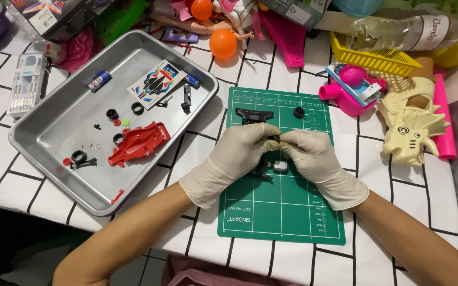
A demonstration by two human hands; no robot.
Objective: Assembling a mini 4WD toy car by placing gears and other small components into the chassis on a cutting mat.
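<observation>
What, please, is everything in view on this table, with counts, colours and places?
metal tray: one, silver, left of the mat.
toy car body: one, red, in the tray.
small tyres: several, black, in the tray.
sticker sheet: one, multicoloured, at the tray's far side.
batteries: two, blue, in the tray.
cutting mat: one, green, table centre.
chassis part: one, black, on the mat's far end.
wheel: one, black, on the mat.
small motor: one, silver, on the mat under the hands.
balls: two, orange, far edge.
basket: one, yellow, far right.
plastic bottle: one, clear, lying on the basket.
dragon toy: one, cream, right.
left hand: gloved, white, pinching a small black part.
right hand: gloved, white, pinching the same part.
</observation>
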